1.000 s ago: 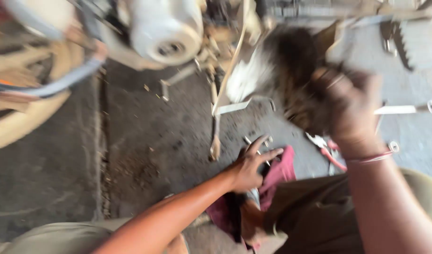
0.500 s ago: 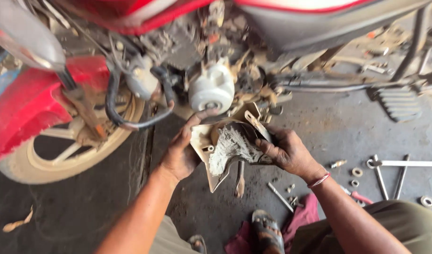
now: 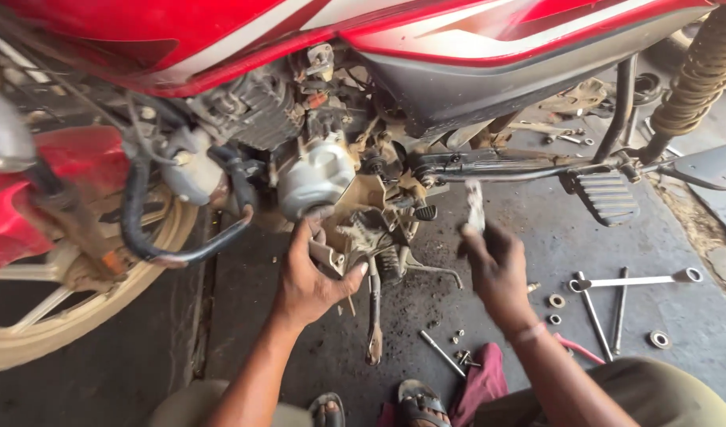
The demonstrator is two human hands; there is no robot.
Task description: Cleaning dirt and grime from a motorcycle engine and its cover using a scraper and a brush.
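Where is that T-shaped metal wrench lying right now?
In the head view, the T-shaped wrench lies on the concrete floor at the right, just beyond the right hand, beside loose washers and below the motorcycle's footrest.

Stained grey concrete floor, daylit

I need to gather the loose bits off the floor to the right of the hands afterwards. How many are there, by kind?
Long socket wrenches: 3
Ring-shaped washers: 3
Loose bolt: 1
Red-handled tool: 1
Total: 8, not counting some tiny bits by the bolt, too small to tell.
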